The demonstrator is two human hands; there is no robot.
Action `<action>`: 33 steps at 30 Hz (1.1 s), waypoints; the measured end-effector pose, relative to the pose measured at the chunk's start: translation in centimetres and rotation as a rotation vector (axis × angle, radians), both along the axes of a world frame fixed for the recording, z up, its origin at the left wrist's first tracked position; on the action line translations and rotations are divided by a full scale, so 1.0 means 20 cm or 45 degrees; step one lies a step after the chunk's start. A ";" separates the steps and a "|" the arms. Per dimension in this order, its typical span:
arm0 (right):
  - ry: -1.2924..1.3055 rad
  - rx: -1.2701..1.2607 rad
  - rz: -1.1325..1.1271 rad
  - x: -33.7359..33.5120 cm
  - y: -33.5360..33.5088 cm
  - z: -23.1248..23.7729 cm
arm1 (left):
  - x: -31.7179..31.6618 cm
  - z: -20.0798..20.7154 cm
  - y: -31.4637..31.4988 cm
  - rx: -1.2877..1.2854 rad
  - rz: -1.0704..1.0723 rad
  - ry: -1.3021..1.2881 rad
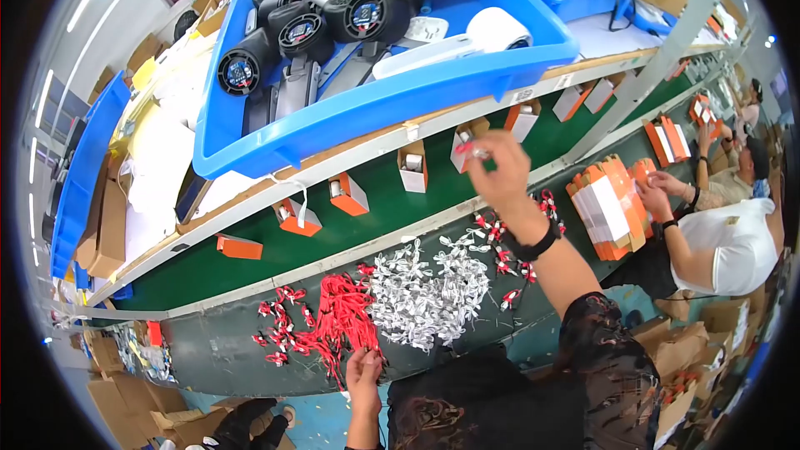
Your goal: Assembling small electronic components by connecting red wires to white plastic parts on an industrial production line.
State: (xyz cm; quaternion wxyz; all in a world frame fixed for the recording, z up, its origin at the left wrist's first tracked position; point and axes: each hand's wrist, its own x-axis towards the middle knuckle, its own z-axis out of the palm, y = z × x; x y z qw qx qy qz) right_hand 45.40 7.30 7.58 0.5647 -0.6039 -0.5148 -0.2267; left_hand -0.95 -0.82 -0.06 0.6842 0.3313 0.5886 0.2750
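Observation:
My right hand [505, 173] is raised over the green conveyor belt, its fingers pinched on a small red-and-white cord bundle [468, 150]. The bundle is beside an open orange-and-white box [463, 135]; whether it touches the box I cannot tell. Low in the middle, my left hand [363, 377] is closed at the near edge of a pile of red cords [346, 317], with a red cord at its fingertips. Right of that pile lies a heap of white coiled cables [427, 292]. Small red-and-white bundles are scattered left [282, 321] and right [504, 262] of the piles.
Several open orange-and-white boxes [413, 168] stand along the belt [367, 229]. Above it, a blue bin [350, 129] of dark fan-ended devices rests on a shelf. On the right, a co-worker in a white shirt [725, 242] handles stacked orange boxes [604, 208]. A metal post [642, 75] rises there.

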 end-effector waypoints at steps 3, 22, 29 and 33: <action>-0.084 -0.200 -0.298 0.24 0.13 -0.11 | -0.06 -0.03 0.00 -0.079 0.109 0.036; 1.937 -0.521 -0.300 0.53 -0.02 -1.09 | -0.54 -0.13 -0.10 -0.002 0.128 0.298; 1.830 -0.286 -0.253 0.71 0.23 -1.29 | -0.61 -0.10 -0.36 -0.167 0.288 0.528; 1.493 -0.162 -0.222 0.45 0.41 -1.36 | -0.66 -0.08 -0.53 -0.201 0.424 0.591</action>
